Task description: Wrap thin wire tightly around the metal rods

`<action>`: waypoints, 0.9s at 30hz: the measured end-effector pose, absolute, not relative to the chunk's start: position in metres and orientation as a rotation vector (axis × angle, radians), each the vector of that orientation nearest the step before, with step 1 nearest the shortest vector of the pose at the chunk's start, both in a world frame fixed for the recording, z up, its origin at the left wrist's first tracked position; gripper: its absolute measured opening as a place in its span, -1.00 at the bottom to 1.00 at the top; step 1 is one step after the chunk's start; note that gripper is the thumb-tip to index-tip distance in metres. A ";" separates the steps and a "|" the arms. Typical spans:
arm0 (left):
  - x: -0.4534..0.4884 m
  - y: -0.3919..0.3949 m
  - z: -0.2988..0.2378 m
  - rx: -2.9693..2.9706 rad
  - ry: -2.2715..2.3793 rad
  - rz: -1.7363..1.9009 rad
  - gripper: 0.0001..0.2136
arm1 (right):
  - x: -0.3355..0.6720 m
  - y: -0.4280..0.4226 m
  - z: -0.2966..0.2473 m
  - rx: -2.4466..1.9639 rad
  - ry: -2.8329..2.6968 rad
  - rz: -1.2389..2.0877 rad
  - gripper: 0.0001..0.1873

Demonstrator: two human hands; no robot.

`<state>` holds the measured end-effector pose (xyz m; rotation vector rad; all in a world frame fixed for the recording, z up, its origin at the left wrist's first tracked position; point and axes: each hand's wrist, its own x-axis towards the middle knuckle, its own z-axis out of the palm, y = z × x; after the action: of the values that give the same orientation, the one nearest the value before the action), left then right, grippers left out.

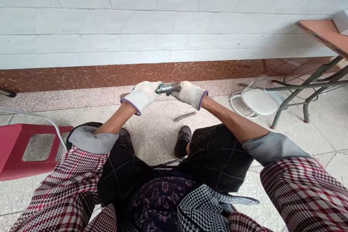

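Both hands wear white knit gloves with purple cuffs and dark palms. They meet in front of me, above the floor near the wall. My left hand (146, 92) is wrapped around the left part of a shiny silvery ridged rod (168, 88), and a brownish end shows past its far side. My right hand (189, 93) grips the rod's right end, its fingers closed. The rod is held nearly level; its ends are hidden in the gloves. On the floor below lies a thin, rough grey rod (185, 116), touched by neither hand.
A red plastic stool (11, 145) stands at the left beside a pale metal tube. On the right are a folding chair with a white round seat (259, 101) and a brown-topped table (320, 32) with grey metal legs. The tiled wall (174, 21) rises ahead.
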<state>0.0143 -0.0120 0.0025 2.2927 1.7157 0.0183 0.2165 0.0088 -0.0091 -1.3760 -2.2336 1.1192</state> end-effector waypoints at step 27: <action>0.012 0.006 -0.009 2.282 1.851 -0.374 -0.61 | 0.195 -0.034 0.025 -1.518 -2.891 0.169 -0.66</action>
<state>0.0117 0.0055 -0.0094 2.2816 1.8510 -0.3739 0.1948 -0.0341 0.0245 -1.5185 -2.8907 0.1688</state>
